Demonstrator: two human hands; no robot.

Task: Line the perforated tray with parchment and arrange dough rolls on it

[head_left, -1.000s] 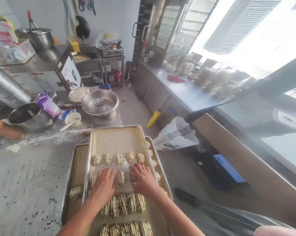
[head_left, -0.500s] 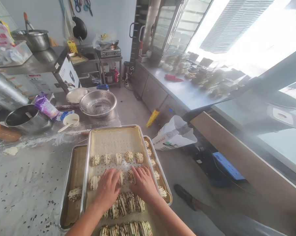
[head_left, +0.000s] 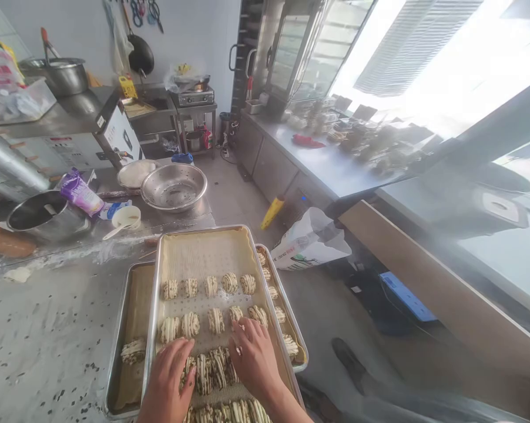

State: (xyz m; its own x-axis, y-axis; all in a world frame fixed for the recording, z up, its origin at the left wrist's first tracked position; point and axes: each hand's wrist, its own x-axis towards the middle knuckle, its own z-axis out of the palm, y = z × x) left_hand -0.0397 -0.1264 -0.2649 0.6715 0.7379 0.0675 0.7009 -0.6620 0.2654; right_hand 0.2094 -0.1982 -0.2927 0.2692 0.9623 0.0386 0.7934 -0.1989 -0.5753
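A metal baking tray [head_left: 203, 247] with a perforated liner rests on top of another tray [head_left: 130, 305]. Rows of striped scallion dough rolls lie on it: a far row [head_left: 208, 285], a middle row [head_left: 212, 321] and a tightly packed near row [head_left: 210, 369]. My left hand [head_left: 168, 382] lies flat on the left end of the packed row, fingers spread. My right hand [head_left: 254, 359] rests on the right end of that row, fingertips near the middle row's last roll. Neither hand lifts a roll. One roll [head_left: 130, 350] sits on the lower tray at the left.
The floury steel table [head_left: 40, 329] carries a colander bowl [head_left: 174, 187], a pot [head_left: 44, 212], a purple packet [head_left: 80, 192], a white cup [head_left: 126, 217] and a rolling pin [head_left: 3, 241]. A white sack [head_left: 311, 242] stands on the floor to the right. A long counter [head_left: 326, 158] runs beyond.
Both hands have drawn back from the middle row to the packed near row. The middle row now shows several spaced rolls. The view has shifted slightly.
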